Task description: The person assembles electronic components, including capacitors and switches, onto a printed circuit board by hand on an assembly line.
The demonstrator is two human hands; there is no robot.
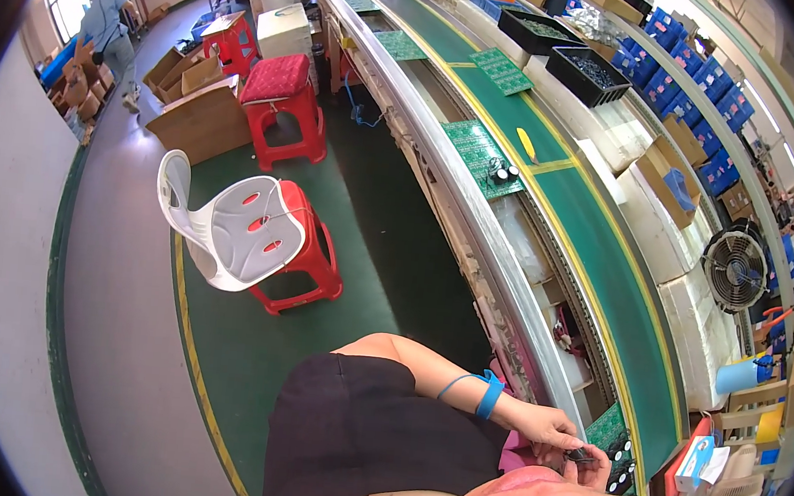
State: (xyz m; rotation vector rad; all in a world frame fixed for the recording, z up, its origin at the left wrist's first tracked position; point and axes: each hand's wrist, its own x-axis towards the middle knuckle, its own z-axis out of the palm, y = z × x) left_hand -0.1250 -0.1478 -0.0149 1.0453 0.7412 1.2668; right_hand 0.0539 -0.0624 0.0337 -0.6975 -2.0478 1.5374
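Note:
My left hand [549, 426], with a blue strap [490, 395] round its wrist, reaches in at the lower right with fingers bent and pinched together. My right hand [595, 469] meets it there, fingers curled. Between the fingertips of both is a small black part [577, 456], too small and covered to name more closely. Right beside the hands, at the conveyor's edge, lies a green circuit board [604, 423]. Black round components with white tops [622, 463] stand on it, partly hidden by my right hand.
A green conveyor belt [597, 232] runs away to the upper left, with circuit boards [470, 146] along it and a yellow object [527, 145]. Black bins [586, 78] and a fan [735, 265] stand beyond. Stools, one with a white seat [252, 231], are left; a person [106, 29] is farther back.

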